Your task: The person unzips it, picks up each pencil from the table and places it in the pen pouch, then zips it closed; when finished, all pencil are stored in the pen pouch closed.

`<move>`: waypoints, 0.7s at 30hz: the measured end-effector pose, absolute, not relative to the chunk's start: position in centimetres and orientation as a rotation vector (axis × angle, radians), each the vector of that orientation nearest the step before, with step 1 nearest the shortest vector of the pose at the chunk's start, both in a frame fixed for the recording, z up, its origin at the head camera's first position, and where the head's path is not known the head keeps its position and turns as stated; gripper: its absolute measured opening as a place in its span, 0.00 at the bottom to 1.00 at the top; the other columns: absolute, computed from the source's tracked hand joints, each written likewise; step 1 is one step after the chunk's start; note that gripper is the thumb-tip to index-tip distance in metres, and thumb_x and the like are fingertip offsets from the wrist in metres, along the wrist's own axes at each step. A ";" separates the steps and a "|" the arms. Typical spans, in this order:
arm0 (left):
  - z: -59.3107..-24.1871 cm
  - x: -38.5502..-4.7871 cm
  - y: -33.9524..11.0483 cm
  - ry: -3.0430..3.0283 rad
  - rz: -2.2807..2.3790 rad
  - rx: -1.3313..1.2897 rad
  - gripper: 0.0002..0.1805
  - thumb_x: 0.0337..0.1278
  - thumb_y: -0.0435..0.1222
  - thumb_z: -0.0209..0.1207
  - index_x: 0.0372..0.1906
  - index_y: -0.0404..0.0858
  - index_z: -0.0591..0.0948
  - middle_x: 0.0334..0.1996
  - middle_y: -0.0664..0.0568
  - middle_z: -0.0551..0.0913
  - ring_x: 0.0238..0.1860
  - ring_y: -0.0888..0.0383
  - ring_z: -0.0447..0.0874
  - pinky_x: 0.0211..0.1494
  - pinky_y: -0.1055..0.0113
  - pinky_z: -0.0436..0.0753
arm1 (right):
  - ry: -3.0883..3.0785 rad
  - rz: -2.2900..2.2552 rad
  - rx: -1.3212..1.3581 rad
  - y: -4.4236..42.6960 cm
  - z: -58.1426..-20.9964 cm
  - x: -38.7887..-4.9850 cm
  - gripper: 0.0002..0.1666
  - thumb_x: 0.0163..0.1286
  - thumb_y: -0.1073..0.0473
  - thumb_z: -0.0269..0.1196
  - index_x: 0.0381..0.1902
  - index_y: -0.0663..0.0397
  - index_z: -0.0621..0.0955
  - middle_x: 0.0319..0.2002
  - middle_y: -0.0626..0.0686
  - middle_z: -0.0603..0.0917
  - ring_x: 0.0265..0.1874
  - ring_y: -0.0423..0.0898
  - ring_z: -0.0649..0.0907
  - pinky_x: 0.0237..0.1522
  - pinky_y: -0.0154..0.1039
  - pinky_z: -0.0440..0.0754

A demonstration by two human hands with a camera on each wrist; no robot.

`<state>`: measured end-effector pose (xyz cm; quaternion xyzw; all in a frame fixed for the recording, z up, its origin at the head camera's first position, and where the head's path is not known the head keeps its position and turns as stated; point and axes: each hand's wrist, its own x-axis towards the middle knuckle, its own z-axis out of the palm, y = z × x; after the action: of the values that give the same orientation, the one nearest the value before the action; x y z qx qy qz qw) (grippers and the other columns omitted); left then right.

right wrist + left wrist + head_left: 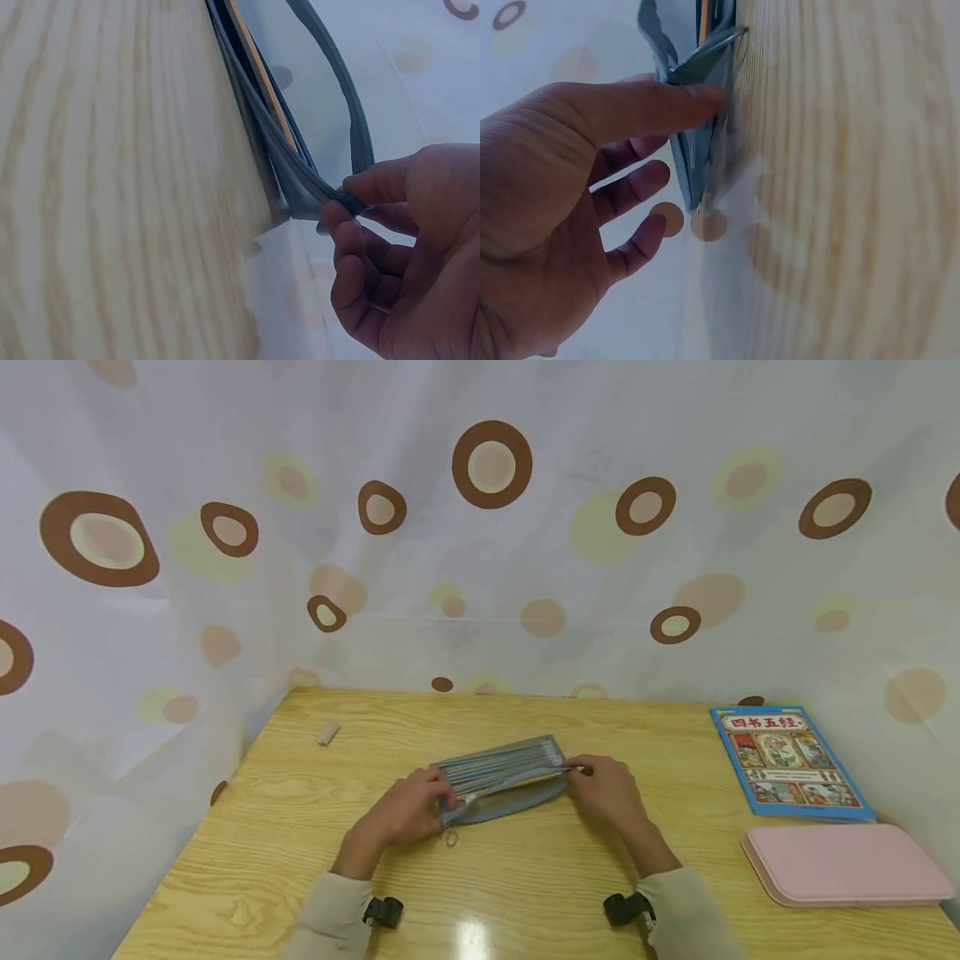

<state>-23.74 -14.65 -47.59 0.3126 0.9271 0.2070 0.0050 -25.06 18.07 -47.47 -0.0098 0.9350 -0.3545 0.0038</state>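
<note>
A see-through zip pencil case (517, 807) with grey-blue edging lies on the table between both hands, its mouth gaping towards me. Several long pencils (495, 768) lie side by side inside; one orange-yellow pencil (264, 81) shows in the right wrist view. My left hand (408, 806) pinches the case's left end between thumb and fingers, the lower fingers spread apart in the left wrist view. A small ring pull (451, 837) hangs beside that hand. At the right end, my right hand (609, 793) pinches the corner of the zip edge (341, 196) between thumb and index finger.
A small beige block (328, 732) lies at the back left of the wooden table (300, 852). On the right are a blue-bordered picture book (795, 764) and a pink case (847, 864). A dotted white curtain (555, 568) hangs behind the table and along its sides.
</note>
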 end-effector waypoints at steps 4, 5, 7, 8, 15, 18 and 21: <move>-47.6 -23.9 -14.7 2.913 0.755 0.970 0.12 0.50 0.31 0.65 0.39 0.49 0.81 0.41 0.60 0.76 0.43 0.59 0.75 0.47 0.61 0.78 | 2.930 -1.105 -0.039 18.9 -47.5 -24.8 0.17 0.71 0.51 0.56 0.53 0.43 0.83 0.41 0.53 0.86 0.22 0.42 0.75 0.24 0.37 0.70; -47.6 -24.0 -14.7 2.911 0.790 0.975 0.12 0.51 0.30 0.64 0.39 0.49 0.81 0.41 0.59 0.76 0.43 0.59 0.75 0.47 0.61 0.78 | 2.928 -1.113 -0.046 19.2 -47.5 -24.7 0.16 0.71 0.51 0.56 0.53 0.42 0.83 0.41 0.53 0.86 0.23 0.42 0.76 0.25 0.37 0.70; -47.5 -24.0 -14.7 2.898 0.849 0.973 0.12 0.54 0.30 0.62 0.41 0.48 0.80 0.41 0.59 0.76 0.42 0.60 0.75 0.47 0.63 0.79 | 2.917 -1.136 -0.068 19.6 -47.4 -24.5 0.16 0.71 0.50 0.57 0.53 0.41 0.83 0.41 0.52 0.86 0.23 0.43 0.77 0.26 0.37 0.71; -47.5 -24.1 -14.7 2.887 0.875 0.975 0.11 0.55 0.30 0.62 0.41 0.48 0.80 0.41 0.59 0.76 0.42 0.60 0.75 0.47 0.64 0.79 | 2.913 -1.147 -0.077 19.8 -47.3 -24.4 0.17 0.71 0.49 0.57 0.54 0.41 0.83 0.40 0.52 0.86 0.24 0.42 0.77 0.26 0.38 0.72; -46.9 -23.7 -14.4 2.859 1.036 0.931 0.10 0.59 0.31 0.60 0.43 0.49 0.80 0.43 0.59 0.77 0.41 0.60 0.77 0.46 0.61 0.79 | 2.890 -1.159 -0.156 20.7 -45.7 -23.0 0.18 0.72 0.50 0.57 0.55 0.44 0.82 0.41 0.54 0.86 0.24 0.44 0.75 0.27 0.39 0.71; -46.8 -23.9 -14.3 2.855 1.113 0.939 0.10 0.61 0.31 0.58 0.44 0.48 0.80 0.43 0.57 0.78 0.41 0.60 0.78 0.47 0.60 0.80 | 2.864 -1.154 -0.230 21.0 -45.2 -22.7 0.20 0.70 0.54 0.58 0.59 0.47 0.79 0.41 0.53 0.84 0.30 0.43 0.77 0.28 0.38 0.73; -46.8 -24.1 -14.2 2.841 1.207 0.936 0.10 0.63 0.31 0.57 0.46 0.45 0.80 0.44 0.56 0.79 0.42 0.60 0.80 0.48 0.59 0.81 | 2.836 -1.178 -0.320 21.3 -44.9 -22.4 0.24 0.68 0.61 0.59 0.62 0.51 0.76 0.40 0.53 0.81 0.34 0.44 0.77 0.28 0.36 0.75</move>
<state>-24.12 -14.18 -46.76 0.2899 0.8800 0.3738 -0.0420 -22.44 21.34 -44.94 -0.1035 0.9182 -0.3813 0.0269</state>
